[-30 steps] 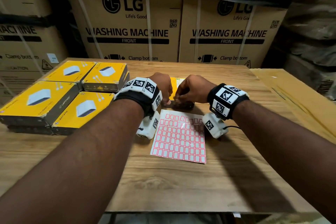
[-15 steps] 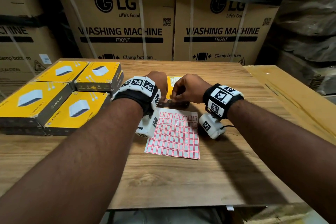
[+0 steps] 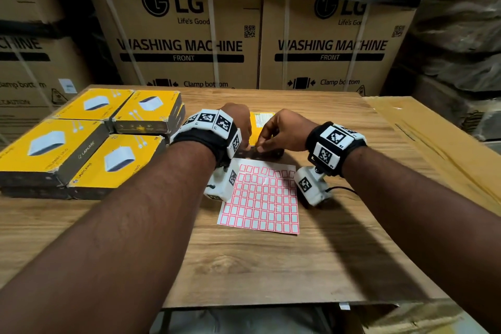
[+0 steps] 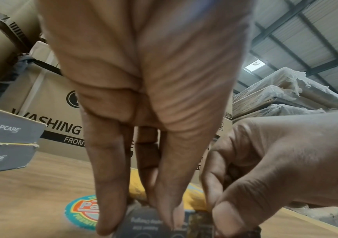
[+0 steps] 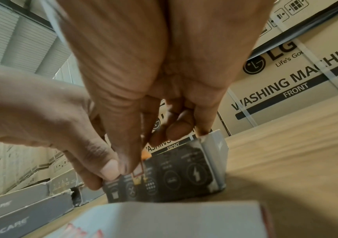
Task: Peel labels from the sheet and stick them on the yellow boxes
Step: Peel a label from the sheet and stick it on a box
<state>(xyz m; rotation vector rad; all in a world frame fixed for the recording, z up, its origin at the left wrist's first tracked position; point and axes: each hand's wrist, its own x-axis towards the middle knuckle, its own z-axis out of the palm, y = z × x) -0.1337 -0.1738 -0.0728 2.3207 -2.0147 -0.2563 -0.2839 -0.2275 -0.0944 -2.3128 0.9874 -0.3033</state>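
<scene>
Pinching a small red-bordered white label (image 5: 138, 171) against the dark near side of one yellow cardboard box (image 3: 260, 123), the right hand (image 3: 282, 130) has its grip clamped on it; the left hand (image 3: 238, 127) clasps that box's near edge; four stacked yellow boxes (image 3: 81, 144) sit left on the wooden table (image 3: 271, 266); one label sheet (image 3: 261, 198) lies flat just nearer than both hands, long axis pointing away.
</scene>
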